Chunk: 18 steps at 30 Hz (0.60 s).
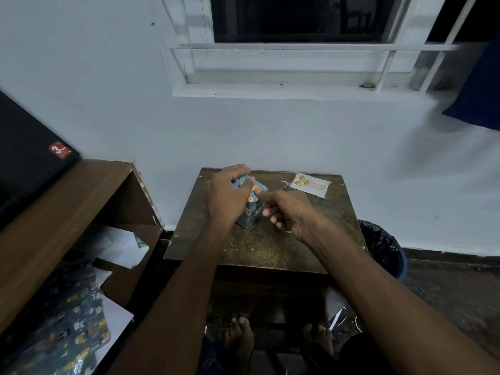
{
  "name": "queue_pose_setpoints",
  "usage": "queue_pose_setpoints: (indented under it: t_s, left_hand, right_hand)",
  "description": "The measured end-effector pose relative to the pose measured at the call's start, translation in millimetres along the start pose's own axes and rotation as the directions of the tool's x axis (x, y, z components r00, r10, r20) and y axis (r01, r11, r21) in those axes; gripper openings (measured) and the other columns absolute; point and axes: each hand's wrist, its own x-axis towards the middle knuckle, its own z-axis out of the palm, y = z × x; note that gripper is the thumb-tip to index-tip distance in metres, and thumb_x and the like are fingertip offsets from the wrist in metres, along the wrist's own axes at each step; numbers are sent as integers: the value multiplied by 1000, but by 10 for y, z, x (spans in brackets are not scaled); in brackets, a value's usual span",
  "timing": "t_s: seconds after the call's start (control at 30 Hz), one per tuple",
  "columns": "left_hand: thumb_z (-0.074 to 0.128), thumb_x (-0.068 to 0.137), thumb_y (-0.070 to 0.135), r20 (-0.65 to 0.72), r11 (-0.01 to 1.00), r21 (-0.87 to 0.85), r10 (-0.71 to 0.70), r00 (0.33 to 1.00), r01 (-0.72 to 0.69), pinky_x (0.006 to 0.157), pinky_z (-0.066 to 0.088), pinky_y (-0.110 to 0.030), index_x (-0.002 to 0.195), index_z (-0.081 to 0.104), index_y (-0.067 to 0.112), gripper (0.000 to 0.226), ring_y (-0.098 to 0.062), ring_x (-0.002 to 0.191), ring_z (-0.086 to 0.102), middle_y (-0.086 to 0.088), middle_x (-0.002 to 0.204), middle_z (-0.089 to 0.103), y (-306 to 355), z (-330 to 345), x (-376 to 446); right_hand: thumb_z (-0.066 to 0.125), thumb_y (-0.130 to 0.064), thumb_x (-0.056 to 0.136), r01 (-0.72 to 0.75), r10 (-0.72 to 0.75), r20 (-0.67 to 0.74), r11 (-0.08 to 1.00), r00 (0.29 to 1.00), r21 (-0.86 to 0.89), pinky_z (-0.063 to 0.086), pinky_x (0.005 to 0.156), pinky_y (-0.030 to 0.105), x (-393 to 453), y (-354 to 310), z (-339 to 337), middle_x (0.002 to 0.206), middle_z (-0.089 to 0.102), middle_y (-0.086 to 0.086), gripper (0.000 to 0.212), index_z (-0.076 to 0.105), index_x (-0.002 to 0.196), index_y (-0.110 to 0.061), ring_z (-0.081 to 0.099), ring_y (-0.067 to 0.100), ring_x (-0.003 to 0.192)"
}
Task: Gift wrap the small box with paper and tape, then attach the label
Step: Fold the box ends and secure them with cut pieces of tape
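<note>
The step in hand looks like closing the top end of the small box (250, 209): it stands upright on the tabletop (270, 247), already sheathed in patterned blue wrapping paper (253, 185), and the loose paper at its upper end is being folded down. The left hand (227, 196) comes over the box from the left, its fingers (238, 169) curled over the top of the paper and gripping the box from above and the side, so the box sits directly under and between those fingers. The right hand (289, 209) is just to the right of the box, its index finger stretched out to touch the paper flap near the top edge, while the other 3 fingers are loosely curled below; whether a piece of tape is stuck to them cannot be told at this size. Both forearms reach forward from the bottom of the view, wrists bent slightly inward toward each other. The label (311, 184), a pale card with yellow shapes, lies flat beyond and to the right of the right hand's fingers, well apart from the box and not yet attached. By this judgement the next move calls for pressing the flap flat against the box, holding it with the left hand, and fixing it with tape before the label is picked up.
</note>
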Motion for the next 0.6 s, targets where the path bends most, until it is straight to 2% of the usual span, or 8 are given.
queue_pose_setpoints:
  t_s: [0.13, 0.2, 0.23, 0.3, 0.4, 0.43, 0.5, 0.6]
  left_hand:
    - [78, 93, 13, -5, 1000, 9, 1, 1000, -1, 84, 43, 2, 113, 82, 16, 21, 1, 113, 64, 5, 128, 74, -15, -4, 4]
    - [74, 96, 13, -18, 1000, 28, 10, 1000, -9, 86, 41, 2, 113, 82, 17, 19, 2, 114, 61, 4, 129, 73, -20, -3, 7]
    - [72, 97, 12, -29, 999, 39, 23, 999, -22, 91, 44, -4, 112, 82, 16, 19, 0, 115, 61, 2, 129, 73, -21, -5, 6]
    - [69, 98, 12, -53, 993, 87, 84, 995, -79, 104, 50, -26, 112, 82, 16, 19, -7, 120, 62, 0, 127, 74, -42, 3, 8]
    - [66, 97, 17, -57, 961, 201, 204, 977, -189, 107, 51, -47, 111, 83, 18, 22, -16, 120, 66, 0, 122, 77, -50, 29, 1]
    - [64, 96, 20, -51, 948, 226, 241, 969, -224, 106, 51, -50, 111, 83, 18, 24, -17, 118, 67, -1, 119, 78, -43, 42, -5]
    - [63, 94, 21, -27, 919, 267, 308, 951, -290, 105, 51, -51, 110, 83, 17, 26, -19, 115, 70, -2, 117, 79, -34, 82, -21]
    - [66, 96, 20, 41, 867, 331, 381, 924, -372, 110, 45, -45, 110, 83, 18, 22, -20, 116, 68, -1, 119, 78, -4, 148, -70]
  right_hand:
    - [83, -22, 88, -13, 21, 80, 995, 997, -98, 42, 49, 23, 31, -56, -130, 73, 72, 7, 16, 75, 89, -8, 54, 12, 50]
    - [81, -6, 86, 51, -46, 33, 984, 998, -168, 42, 53, 26, 70, -29, -193, 82, 75, 20, 7, 74, 84, -5, 56, 18, 53]
    - [79, 0, 84, 103, -106, -4, 971, 994, -215, 44, 56, 30, 95, 1, -219, 85, 76, 23, 8, 73, 82, -5, 57, 21, 57]
    - [80, 2, 82, 202, -232, -44, 913, 972, -355, 49, 64, 33, 121, 42, -244, 77, 77, 12, 11, 74, 80, -6, 63, 19, 64]
    - [79, 3, 81, 294, -330, 14, 821, 944, -490, 49, 64, 23, 141, 65, -257, 63, 70, -9, 14, 78, 82, -11, 64, -2, 57]
    - [77, 4, 81, 306, -344, 27, 794, 939, -525, 46, 62, 20, 142, 65, -267, 64, 71, -9, 15, 79, 83, -11, 63, -5, 58]
    - [75, 3, 81, 317, -374, 36, 729, 927, -606, 45, 59, 20, 148, 69, -309, 74, 74, -3, 16, 80, 85, -12, 66, 2, 68]
    - [75, -1, 82, 300, -362, 52, 675, 931, -674, 46, 58, 22, 190, 87, -407, 79, 74, -3, 16, 79, 79, -16, 66, 10, 76]
